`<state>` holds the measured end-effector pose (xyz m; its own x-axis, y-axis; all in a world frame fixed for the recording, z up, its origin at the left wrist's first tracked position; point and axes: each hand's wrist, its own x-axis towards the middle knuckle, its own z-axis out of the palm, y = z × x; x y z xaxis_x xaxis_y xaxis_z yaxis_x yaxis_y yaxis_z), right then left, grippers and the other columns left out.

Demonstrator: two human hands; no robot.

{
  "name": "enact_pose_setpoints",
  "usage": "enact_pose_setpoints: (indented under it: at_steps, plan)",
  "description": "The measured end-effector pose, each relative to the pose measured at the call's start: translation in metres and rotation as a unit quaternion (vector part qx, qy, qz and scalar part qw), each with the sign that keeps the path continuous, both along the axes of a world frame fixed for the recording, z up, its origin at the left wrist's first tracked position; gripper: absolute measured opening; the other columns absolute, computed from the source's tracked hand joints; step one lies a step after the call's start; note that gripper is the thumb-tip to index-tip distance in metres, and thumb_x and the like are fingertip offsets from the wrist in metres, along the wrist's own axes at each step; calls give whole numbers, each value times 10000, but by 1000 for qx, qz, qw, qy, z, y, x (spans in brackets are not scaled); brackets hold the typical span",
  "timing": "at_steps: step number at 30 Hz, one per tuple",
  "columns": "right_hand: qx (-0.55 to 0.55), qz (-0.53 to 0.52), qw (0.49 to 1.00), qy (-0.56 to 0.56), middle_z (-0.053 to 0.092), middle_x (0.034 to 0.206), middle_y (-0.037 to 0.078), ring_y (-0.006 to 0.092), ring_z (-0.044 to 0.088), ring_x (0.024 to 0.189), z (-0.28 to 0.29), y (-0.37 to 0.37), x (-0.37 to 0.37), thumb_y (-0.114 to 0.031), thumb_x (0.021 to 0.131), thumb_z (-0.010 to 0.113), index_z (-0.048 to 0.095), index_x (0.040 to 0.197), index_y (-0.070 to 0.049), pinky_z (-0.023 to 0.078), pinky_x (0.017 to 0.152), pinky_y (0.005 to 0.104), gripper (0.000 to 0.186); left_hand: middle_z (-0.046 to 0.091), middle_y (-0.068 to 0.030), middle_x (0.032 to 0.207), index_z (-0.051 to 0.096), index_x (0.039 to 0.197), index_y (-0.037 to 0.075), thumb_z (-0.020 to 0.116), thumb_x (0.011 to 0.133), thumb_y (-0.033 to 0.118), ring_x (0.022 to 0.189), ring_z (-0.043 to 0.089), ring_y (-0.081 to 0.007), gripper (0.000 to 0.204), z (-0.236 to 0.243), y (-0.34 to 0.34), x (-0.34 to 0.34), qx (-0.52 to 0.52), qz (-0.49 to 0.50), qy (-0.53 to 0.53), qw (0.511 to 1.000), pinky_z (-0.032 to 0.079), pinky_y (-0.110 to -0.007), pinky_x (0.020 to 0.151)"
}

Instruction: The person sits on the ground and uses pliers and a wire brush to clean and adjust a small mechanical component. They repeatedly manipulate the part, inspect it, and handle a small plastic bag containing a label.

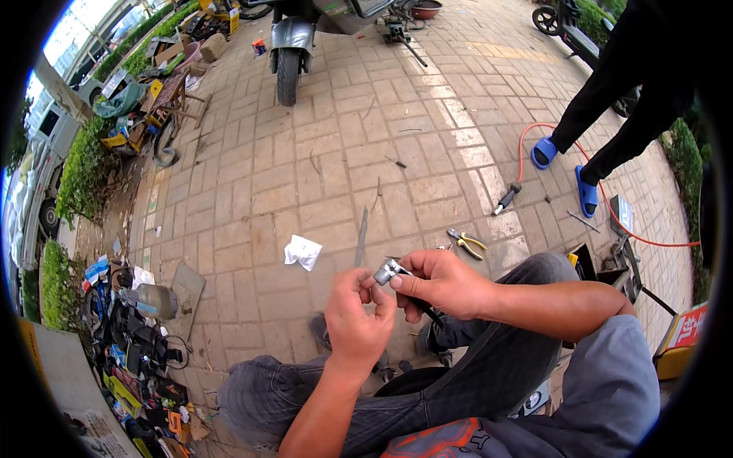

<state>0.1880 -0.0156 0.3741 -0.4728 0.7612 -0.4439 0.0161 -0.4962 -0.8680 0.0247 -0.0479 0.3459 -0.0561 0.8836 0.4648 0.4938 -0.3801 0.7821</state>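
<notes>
Over my bent knees, my right hand [435, 286] grips a small silver metal fitting [385, 272] with a black cable [431, 314] hanging from it. My left hand [359, 320] has its fingers curled at the fitting's left end, pinching at it; whether it also holds a smaller part is hidden. Beyond my hands lie yellow-handled pliers [469, 243], a long flat grey strip [362, 233] and a crumpled white paper [303, 250] on the paving [267, 191].
A scooter [287, 72] stands ahead. At right, a person in blue slippers [544, 153] stands by a red hose [664, 243] and black-and-silver air tool [505, 200]. Piled tools and packages [130, 351] lie at left, an open box [595, 267] at right.
</notes>
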Motion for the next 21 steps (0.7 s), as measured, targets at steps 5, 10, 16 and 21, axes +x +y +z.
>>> enact_pose_setpoints:
  at_steps: [5, 10, 16, 21]
  plan:
    - [-23, -23, 998, 45, 634, 787, 76, 132, 639, 643, 0, 0, -1, -218, 971, 568, 570, 968, 35, 531, 586, 276, 253, 555, -69, 834, 477, 1061, 0, 619, 765, -65, 649, 505, -121, 334, -2, 0, 2, 13, -15, 17, 1000, 462, -253, 598]
    - [-46, -30, 997, 50, 628, 782, 76, 143, 634, 629, 4, 3, 2, -225, 966, 578, 556, 917, 8, 526, 577, 279, 239, 558, -75, 882, 465, 1061, -2, 624, 782, -78, 694, 507, -116, 330, -4, 1, 0, 65, -20, -20, 997, 465, -257, 637]
    - [-75, -32, 994, 70, 626, 795, 74, 147, 634, 623, 6, 3, 3, -225, 964, 582, 561, 946, 7, 534, 576, 286, 234, 590, -95, 939, 456, 1059, -17, 643, 792, -88, 769, 550, -124, 334, 0, 2, -1, 43, -25, -65, 997, 477, -252, 702]
    - [-61, -28, 996, 63, 624, 802, 73, 145, 634, 624, 5, 3, 3, -217, 967, 575, 564, 957, 15, 535, 577, 289, 232, 606, -95, 908, 455, 1075, -28, 646, 792, -93, 757, 566, -130, 347, 0, 2, -1, 35, -21, -71, 997, 485, -261, 703]
